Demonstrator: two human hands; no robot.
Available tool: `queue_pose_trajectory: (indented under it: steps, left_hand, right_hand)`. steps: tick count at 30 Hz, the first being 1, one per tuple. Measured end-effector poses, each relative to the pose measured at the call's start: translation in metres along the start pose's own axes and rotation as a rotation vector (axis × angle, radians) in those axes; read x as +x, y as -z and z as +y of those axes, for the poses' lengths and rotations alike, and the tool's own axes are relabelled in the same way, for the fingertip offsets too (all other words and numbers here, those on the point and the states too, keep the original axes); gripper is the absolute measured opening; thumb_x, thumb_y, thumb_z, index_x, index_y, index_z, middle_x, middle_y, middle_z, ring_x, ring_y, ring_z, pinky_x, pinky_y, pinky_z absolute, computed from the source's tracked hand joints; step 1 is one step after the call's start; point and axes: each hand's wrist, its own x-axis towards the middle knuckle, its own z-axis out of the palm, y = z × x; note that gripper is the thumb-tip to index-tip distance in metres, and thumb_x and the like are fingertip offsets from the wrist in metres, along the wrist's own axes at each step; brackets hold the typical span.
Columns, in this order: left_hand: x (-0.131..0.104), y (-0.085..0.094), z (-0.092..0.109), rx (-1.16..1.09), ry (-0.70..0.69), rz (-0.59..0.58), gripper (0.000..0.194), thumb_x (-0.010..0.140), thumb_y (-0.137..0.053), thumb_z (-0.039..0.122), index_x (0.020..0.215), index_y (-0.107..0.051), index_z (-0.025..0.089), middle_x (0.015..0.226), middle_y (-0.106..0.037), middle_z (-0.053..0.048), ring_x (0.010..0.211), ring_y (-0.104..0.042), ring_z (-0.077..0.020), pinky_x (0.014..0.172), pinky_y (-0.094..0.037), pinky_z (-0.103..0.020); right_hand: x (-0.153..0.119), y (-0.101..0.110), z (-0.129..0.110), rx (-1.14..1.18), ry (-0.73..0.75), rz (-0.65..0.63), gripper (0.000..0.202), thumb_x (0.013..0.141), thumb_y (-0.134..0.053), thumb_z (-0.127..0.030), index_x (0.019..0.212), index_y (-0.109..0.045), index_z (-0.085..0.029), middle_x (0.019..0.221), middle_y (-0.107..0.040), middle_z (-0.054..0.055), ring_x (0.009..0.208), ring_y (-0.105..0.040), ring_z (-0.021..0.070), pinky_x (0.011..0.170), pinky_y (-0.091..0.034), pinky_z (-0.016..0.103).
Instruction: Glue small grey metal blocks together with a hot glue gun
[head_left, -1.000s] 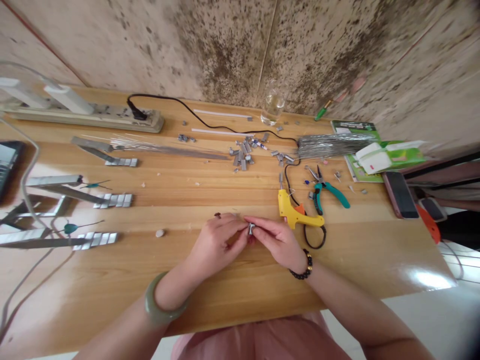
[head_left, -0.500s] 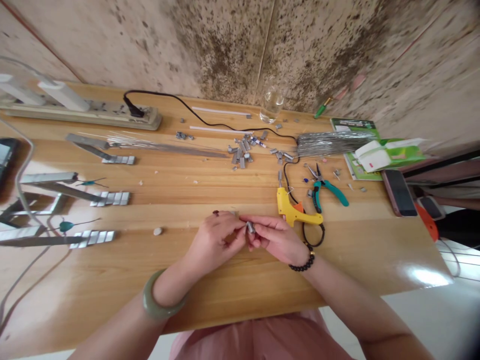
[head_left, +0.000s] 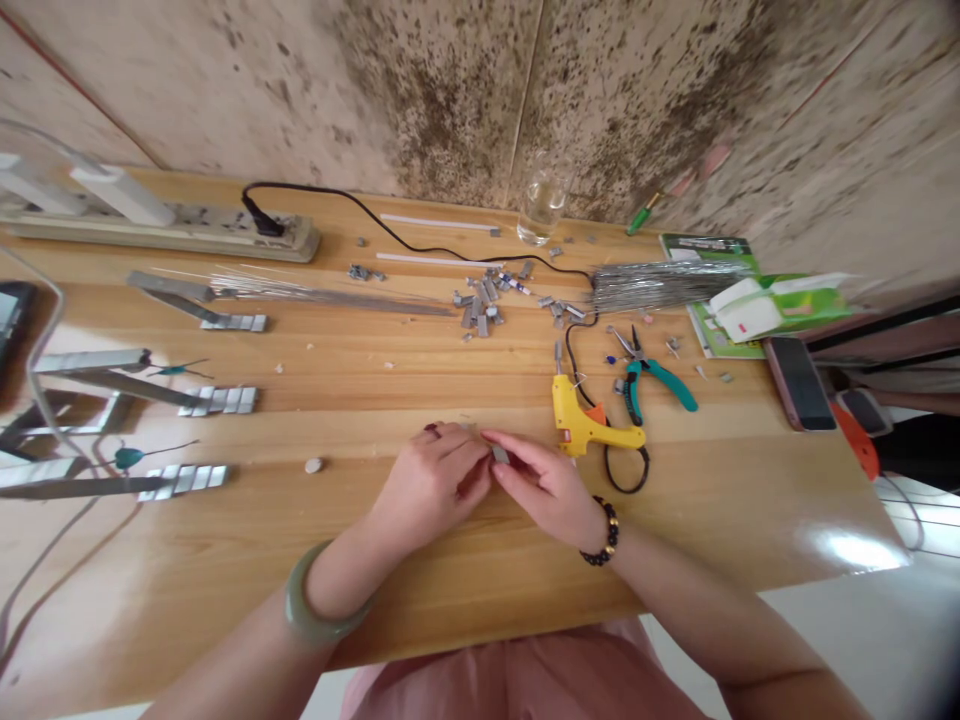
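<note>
Near the front of the wooden table [head_left: 420,590], my left hand [head_left: 435,475] and my right hand [head_left: 546,488] meet at the fingertips. Between them is a small grey metal-looking piece [head_left: 500,455], mostly covered by fingers. My right thumb and index finger pinch it from the right. The left fingers are curled closed against its left side, their tips partly hidden. Just beyond my right hand lies a yellow hot glue gun [head_left: 581,420], with teal-handled pliers [head_left: 652,375] to its right. Farther back is a pile of similar grey pieces [head_left: 481,300].
Grey bent stands [head_left: 120,385] with strips of silvery blocks are at the left. A power strip [head_left: 217,235], a glass of water [head_left: 541,210] and a wire bundle [head_left: 667,285] line the back. A phone [head_left: 799,385] lies at the right edge.
My right hand has turned a little, its wrist shifting towards me and its fingers straightening. The grey piece has tilted between the fingertips. My left hand has barely moved.
</note>
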Motion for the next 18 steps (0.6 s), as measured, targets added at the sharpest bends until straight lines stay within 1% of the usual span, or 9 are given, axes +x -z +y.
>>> queue_pose_trajectory:
  steps: [3, 5, 6, 8, 10, 12, 13, 16, 18]
  left_hand:
    - [0.001, -0.001, 0.002, 0.064, -0.028, 0.025, 0.013, 0.081, -0.052, 0.012, 0.07, -0.058, 0.016, 0.066, -0.059, -0.004, 0.064, -0.052, -0.017, 0.063, -0.042, -0.03]
    - [0.001, 0.0, 0.003, 0.086, -0.034, 0.032, 0.012, 0.079, -0.053, 0.013, 0.069, -0.058, 0.017, 0.066, -0.06, -0.004, 0.064, -0.051, -0.0173, 0.065, -0.042, -0.031]
    - [0.002, 0.001, 0.003, 0.104, -0.034, 0.033, 0.011, 0.078, -0.054, 0.013, 0.069, -0.058, 0.017, 0.066, -0.06, -0.004, 0.065, -0.051, -0.0176, 0.065, -0.042, -0.031]
    - [0.002, 0.005, 0.0, 0.154, -0.021, 0.045, 0.012, 0.078, -0.054, 0.014, 0.067, -0.057, 0.018, 0.064, -0.059, -0.003, 0.064, -0.052, -0.0177, 0.066, -0.042, -0.032]
    - [0.002, 0.009, -0.006, 0.206, 0.027, 0.104, 0.013, 0.077, -0.054, 0.013, 0.066, -0.055, 0.018, 0.062, -0.057, -0.002, 0.062, -0.051, -0.0169, 0.067, -0.042, -0.032]
    - [0.002, 0.013, -0.013, 0.232, 0.108, 0.203, 0.013, 0.078, -0.054, 0.013, 0.067, -0.054, 0.018, 0.062, -0.057, -0.001, 0.06, -0.052, -0.016, 0.066, -0.042, -0.031]
    - [0.002, 0.014, -0.016, 0.26, 0.14, 0.215, 0.014, 0.08, -0.054, 0.014, 0.067, -0.054, 0.018, 0.061, -0.057, -0.001, 0.061, -0.053, -0.0161, 0.066, -0.042, -0.03]
    - [0.003, 0.017, -0.026, 0.376, 0.229, 0.16, 0.025, 0.085, -0.052, 0.019, 0.06, -0.051, 0.019, 0.056, -0.055, -0.001, 0.057, -0.054, -0.0168, 0.061, -0.041, -0.03]
    - [0.002, 0.019, -0.032, 0.454, 0.307, 0.114, 0.025, 0.087, -0.049, 0.021, 0.062, -0.056, 0.018, 0.057, -0.059, -0.003, 0.06, -0.057, -0.0192, 0.062, -0.041, -0.031]
  right_hand:
    - [0.001, -0.001, 0.001, 0.135, -0.094, -0.025, 0.036, 0.086, -0.055, -0.023, 0.121, -0.064, -0.023, 0.1, -0.07, 0.004, 0.084, -0.063, 0.0159, 0.076, -0.053, 0.03]
    - [0.002, 0.0, 0.004, 0.273, -0.198, -0.058, 0.036, 0.084, -0.056, -0.023, 0.119, -0.064, -0.021, 0.085, -0.068, 0.002, 0.069, -0.058, 0.0125, 0.065, -0.049, 0.028]
    - [0.003, 0.001, 0.005, 0.352, -0.248, -0.073, 0.037, 0.083, -0.056, -0.022, 0.119, -0.065, -0.02, 0.078, -0.064, 0.0, 0.063, -0.055, 0.0109, 0.061, -0.047, 0.027]
    - [0.004, 0.001, 0.006, 0.537, -0.315, -0.089, 0.036, 0.082, -0.057, -0.021, 0.117, -0.066, -0.018, 0.063, -0.053, -0.004, 0.055, -0.046, 0.0087, 0.057, -0.042, 0.026]
    - [0.006, 0.002, 0.005, 0.726, -0.332, -0.082, 0.034, 0.081, -0.057, -0.019, 0.112, -0.068, -0.016, 0.054, -0.039, -0.007, 0.051, -0.037, 0.0079, 0.056, -0.039, 0.027]
    - [0.008, 0.003, 0.001, 0.874, -0.333, -0.067, 0.031, 0.079, -0.058, -0.017, 0.107, -0.07, -0.015, 0.052, -0.03, -0.009, 0.051, -0.029, 0.0081, 0.055, -0.037, 0.027]
    - [0.009, 0.004, -0.001, 0.928, -0.339, -0.066, 0.03, 0.078, -0.058, -0.016, 0.105, -0.071, -0.015, 0.052, -0.03, -0.009, 0.051, -0.027, 0.0082, 0.054, -0.036, 0.026]
    - [0.012, 0.006, -0.004, 1.029, -0.369, -0.079, 0.029, 0.08, -0.056, -0.017, 0.104, -0.071, -0.015, 0.058, -0.039, -0.006, 0.052, -0.03, 0.0077, 0.053, -0.034, 0.026]
    - [0.013, 0.007, -0.004, 1.054, -0.372, -0.08, 0.03, 0.082, -0.053, -0.017, 0.107, -0.07, -0.014, 0.062, -0.044, -0.004, 0.052, -0.033, 0.0076, 0.054, -0.035, 0.026]
